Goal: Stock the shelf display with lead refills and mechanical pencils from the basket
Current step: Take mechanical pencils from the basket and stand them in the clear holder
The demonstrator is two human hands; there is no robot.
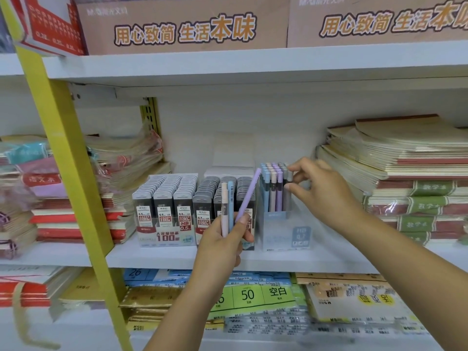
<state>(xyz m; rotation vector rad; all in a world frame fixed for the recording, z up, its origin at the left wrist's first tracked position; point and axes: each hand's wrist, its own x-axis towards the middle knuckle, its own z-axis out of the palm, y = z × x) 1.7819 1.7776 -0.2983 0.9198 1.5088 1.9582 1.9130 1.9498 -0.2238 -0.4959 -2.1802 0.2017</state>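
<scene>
Head view: on the white middle shelf (152,257), at the centre of the frame, stands a display tray of lead refill cases (166,198), packed upright in rows, with labels reading 0.5 and 0.7 HB. Touching it at its 3 o'clock side is a clear pencil box (283,234), holding upright mechanical pencils (272,181) in blue, pink, purple and grey.

The left hand (222,247) is raised in front of the refill tray, at about 6 o'clock from it. Its grip is closed round three loose pencils: a pale pink pencil (224,211) and a blue pencil (230,203) stand nearly upright side by side, while a purple pencil (248,196) leans toward 1 o'clock, its tip near the box's left edge.

The right hand (321,191) reaches in from 4 o'clock to the right side of the box. Its grip pinches a grey pencil (288,191) in the right-hand row, with a fingertip at the cap and the thumb lower on the barrel.

Stacks of exercise books (417,173) lie at 3 o'clock, and bagged notebooks (121,158) at 9 o'clock. A yellow upright (63,160) slants down the left. Brown cartons (182,26) sit on the shelf at 12 o'clock, and paper pads (253,295) lie on the shelf at 6 o'clock.
</scene>
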